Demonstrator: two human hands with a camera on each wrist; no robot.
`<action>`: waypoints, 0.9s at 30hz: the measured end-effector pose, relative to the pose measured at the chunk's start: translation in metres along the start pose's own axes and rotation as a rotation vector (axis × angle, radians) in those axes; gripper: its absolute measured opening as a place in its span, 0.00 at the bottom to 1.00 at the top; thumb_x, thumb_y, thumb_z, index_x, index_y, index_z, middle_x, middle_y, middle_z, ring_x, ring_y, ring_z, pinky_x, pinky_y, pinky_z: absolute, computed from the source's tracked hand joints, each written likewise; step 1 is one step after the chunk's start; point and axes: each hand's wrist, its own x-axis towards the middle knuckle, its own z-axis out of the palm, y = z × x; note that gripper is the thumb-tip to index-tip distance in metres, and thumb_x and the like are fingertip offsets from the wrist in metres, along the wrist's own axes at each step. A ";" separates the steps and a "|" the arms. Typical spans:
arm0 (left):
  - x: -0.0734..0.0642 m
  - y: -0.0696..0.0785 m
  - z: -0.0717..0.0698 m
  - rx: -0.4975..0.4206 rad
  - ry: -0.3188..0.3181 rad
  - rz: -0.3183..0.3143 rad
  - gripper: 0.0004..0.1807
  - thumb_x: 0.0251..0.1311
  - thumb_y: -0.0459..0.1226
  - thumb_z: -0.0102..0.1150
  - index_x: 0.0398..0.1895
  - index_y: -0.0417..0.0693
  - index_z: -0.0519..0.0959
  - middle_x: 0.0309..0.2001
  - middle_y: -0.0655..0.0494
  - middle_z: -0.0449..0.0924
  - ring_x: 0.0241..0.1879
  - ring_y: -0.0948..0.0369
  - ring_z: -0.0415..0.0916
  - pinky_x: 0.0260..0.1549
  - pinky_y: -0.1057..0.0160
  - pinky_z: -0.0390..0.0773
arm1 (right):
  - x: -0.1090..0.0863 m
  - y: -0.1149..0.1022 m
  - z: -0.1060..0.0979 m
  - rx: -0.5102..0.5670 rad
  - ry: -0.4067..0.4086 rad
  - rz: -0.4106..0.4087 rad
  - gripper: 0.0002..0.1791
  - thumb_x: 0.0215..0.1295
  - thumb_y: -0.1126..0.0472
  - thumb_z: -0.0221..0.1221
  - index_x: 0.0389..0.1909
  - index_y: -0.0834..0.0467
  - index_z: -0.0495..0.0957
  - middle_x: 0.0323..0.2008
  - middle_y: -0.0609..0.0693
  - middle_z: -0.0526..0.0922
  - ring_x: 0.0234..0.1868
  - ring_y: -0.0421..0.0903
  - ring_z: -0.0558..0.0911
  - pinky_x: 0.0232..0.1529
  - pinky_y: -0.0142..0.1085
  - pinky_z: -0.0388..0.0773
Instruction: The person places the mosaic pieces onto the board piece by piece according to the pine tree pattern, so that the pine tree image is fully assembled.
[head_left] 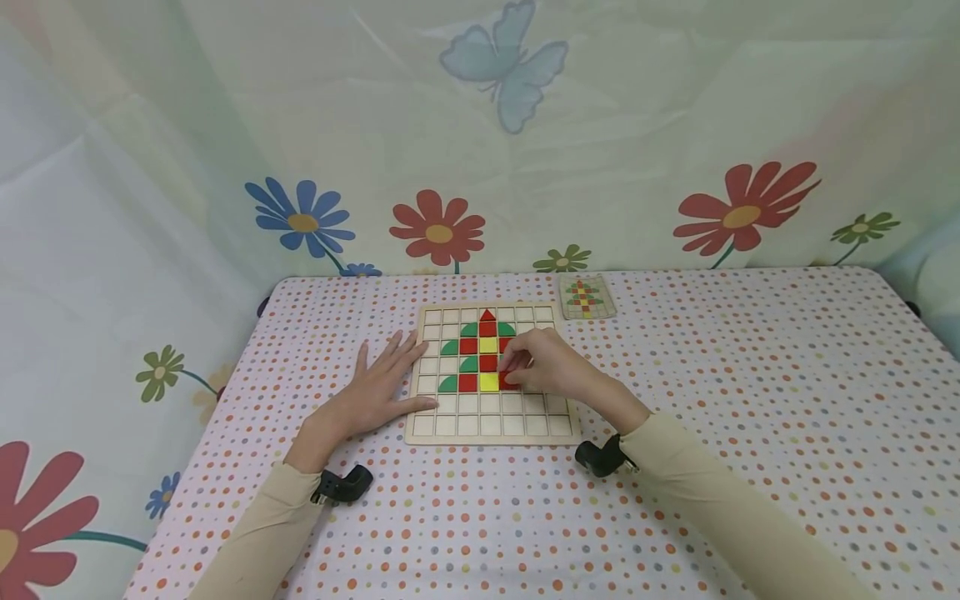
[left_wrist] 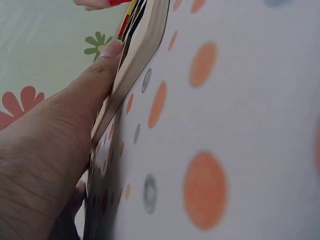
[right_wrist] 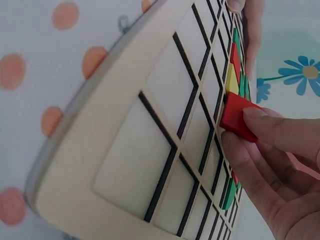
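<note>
A wooden grid board lies on the table, with red, yellow and green pieces set in its cells in a tree shape. My right hand pinches a red square tile between thumb and fingers. In the right wrist view that tile is tilted over a cell, beside a yellow square. My left hand rests at the board's left edge with fingers spread. In the left wrist view its thumb lies on the board's rim. Part of the pattern is hidden behind my right hand.
A small pattern card showing a similar tree lies behind the board's far right corner. A dotted cloth covers the table. A flowered curtain hangs behind it. Each wrist wears a black camera strap.
</note>
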 end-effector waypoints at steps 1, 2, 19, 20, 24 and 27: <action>0.000 0.000 0.000 0.001 -0.001 0.000 0.54 0.65 0.64 0.63 0.86 0.52 0.51 0.86 0.51 0.41 0.84 0.49 0.32 0.75 0.31 0.25 | 0.000 0.000 0.001 -0.002 0.000 0.002 0.05 0.63 0.75 0.69 0.33 0.63 0.86 0.31 0.50 0.86 0.32 0.42 0.81 0.38 0.33 0.82; 0.000 0.001 -0.001 0.001 -0.002 0.000 0.54 0.66 0.63 0.63 0.86 0.52 0.51 0.86 0.51 0.41 0.84 0.49 0.32 0.75 0.31 0.25 | 0.000 -0.001 0.001 -0.005 0.000 0.002 0.05 0.63 0.75 0.69 0.33 0.63 0.86 0.31 0.50 0.86 0.32 0.42 0.81 0.38 0.33 0.82; 0.000 0.002 0.000 0.002 -0.008 0.002 0.54 0.66 0.62 0.63 0.86 0.50 0.51 0.86 0.51 0.40 0.84 0.49 0.31 0.75 0.31 0.24 | 0.000 -0.006 -0.001 -0.086 -0.031 0.027 0.05 0.63 0.76 0.69 0.35 0.65 0.88 0.34 0.53 0.88 0.35 0.44 0.82 0.40 0.35 0.84; 0.000 0.002 0.000 0.003 -0.007 0.002 0.54 0.66 0.62 0.63 0.86 0.50 0.51 0.86 0.51 0.40 0.84 0.49 0.31 0.75 0.31 0.24 | 0.001 -0.007 -0.001 -0.089 -0.034 0.040 0.05 0.63 0.76 0.69 0.36 0.65 0.88 0.35 0.53 0.88 0.35 0.45 0.82 0.41 0.35 0.84; 0.001 0.002 0.000 0.003 -0.008 0.001 0.54 0.66 0.63 0.62 0.86 0.51 0.50 0.86 0.51 0.40 0.84 0.49 0.31 0.75 0.32 0.23 | 0.003 -0.011 0.001 -0.130 -0.039 0.075 0.05 0.64 0.77 0.68 0.37 0.66 0.88 0.38 0.56 0.89 0.37 0.46 0.83 0.42 0.36 0.85; 0.000 0.001 0.000 -0.002 -0.006 0.002 0.54 0.67 0.63 0.62 0.86 0.51 0.50 0.86 0.51 0.40 0.84 0.49 0.31 0.75 0.32 0.23 | 0.004 -0.015 0.005 -0.190 -0.030 0.076 0.06 0.63 0.77 0.68 0.38 0.68 0.89 0.39 0.57 0.90 0.41 0.49 0.86 0.44 0.37 0.86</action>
